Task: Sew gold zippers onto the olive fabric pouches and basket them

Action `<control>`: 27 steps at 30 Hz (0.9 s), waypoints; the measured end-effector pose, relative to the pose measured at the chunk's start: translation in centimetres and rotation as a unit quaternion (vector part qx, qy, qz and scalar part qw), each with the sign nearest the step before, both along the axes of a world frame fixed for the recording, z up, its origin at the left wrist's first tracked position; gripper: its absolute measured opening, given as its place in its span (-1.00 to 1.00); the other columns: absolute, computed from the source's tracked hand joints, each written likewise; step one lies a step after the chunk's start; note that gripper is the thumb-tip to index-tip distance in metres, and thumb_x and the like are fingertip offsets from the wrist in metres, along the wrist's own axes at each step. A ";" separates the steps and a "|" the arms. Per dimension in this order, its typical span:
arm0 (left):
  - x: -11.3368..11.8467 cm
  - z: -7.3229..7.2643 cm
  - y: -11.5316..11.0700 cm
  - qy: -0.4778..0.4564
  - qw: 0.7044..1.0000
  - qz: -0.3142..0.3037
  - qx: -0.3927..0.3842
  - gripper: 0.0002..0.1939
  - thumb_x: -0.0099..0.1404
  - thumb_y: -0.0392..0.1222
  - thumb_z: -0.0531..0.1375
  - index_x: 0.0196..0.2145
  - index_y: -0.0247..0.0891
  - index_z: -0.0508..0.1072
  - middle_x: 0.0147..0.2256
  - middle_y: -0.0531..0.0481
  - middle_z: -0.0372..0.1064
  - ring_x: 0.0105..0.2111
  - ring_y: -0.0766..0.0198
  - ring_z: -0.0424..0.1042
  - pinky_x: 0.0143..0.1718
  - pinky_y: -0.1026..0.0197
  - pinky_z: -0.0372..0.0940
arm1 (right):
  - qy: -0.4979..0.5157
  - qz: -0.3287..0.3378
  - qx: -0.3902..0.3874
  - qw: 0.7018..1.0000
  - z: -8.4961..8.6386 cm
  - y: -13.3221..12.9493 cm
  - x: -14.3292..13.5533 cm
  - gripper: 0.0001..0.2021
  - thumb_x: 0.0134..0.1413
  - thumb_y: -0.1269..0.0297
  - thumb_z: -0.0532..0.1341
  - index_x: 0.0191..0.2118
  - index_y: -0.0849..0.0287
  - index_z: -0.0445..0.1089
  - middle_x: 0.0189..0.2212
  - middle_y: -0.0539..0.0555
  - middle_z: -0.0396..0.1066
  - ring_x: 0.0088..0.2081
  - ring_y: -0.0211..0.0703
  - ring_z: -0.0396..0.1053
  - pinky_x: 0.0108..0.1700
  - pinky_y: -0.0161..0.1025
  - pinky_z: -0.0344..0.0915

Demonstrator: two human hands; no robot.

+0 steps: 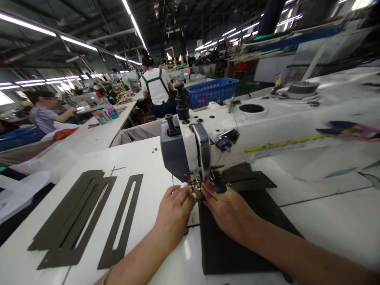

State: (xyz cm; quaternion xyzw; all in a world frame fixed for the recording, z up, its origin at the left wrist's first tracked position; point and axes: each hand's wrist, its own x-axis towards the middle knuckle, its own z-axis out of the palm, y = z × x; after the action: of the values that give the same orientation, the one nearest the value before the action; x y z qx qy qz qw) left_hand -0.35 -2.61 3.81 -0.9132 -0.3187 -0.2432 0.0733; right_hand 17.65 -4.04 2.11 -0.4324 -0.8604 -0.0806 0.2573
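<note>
My left hand (175, 209) is closed just left of the presser foot (196, 186) of a white sewing machine (196, 154), its fingertips together at the edge of a dark olive fabric panel (231, 253). On the other side of the foot, my right hand (230, 209) is closed, thumb and fingers pinching the fabric close to the needle. The panel spreads from under that hand and forearm toward me. Behind the right hand lies a dark slotted strip (255, 181), partly covered. My fingers hide the exact spot where they grip.
Left on the white table (151, 158) are a stack of dark slotted pieces (71, 209) and one separate slotted piece (120, 221). Pink-handled scissors (353, 130) rest on the machine. A blue basket (212, 92) and a person (156, 85) are beyond; another person (47, 114) sits left.
</note>
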 end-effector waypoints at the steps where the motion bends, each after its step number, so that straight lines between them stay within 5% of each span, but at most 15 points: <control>1: 0.0 0.0 0.0 -0.008 1.000 -0.004 -0.002 -0.81 0.36 -0.37 -0.02 -0.24 -0.32 0.39 -0.23 -0.12 0.42 -0.19 0.16 0.41 -0.10 0.03 0.27 | -0.005 -0.002 -0.011 1.000 0.1 0.0 0.1 -0.72 0.12 0.50 0.01 -0.14 0.40 0.42 -0.10 0.25 0.41 -0.01 0.00 0.31 0.08 -0.06 0.22; 27: 0.9 -0.9 1.2 -0.034 0.998 0.028 0.043 -0.77 0.31 -0.37 -0.01 -0.46 -0.33 0.35 -0.41 -0.11 0.37 -0.40 0.20 0.36 -0.29 0.08 0.33 | 0.044 0.024 0.012 0.999 0.5 1.4 0.0 -0.68 0.03 0.60 -0.05 -0.24 0.23 0.40 -0.35 0.13 0.44 -0.30 -0.14 0.40 -0.13 -0.16 0.35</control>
State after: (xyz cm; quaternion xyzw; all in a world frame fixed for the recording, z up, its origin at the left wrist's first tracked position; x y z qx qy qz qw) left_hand 0.58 -1.39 2.95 -0.8911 -0.3354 -0.2859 0.1082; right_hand 17.62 -2.62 2.59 -0.4114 -0.8577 -0.0653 0.3014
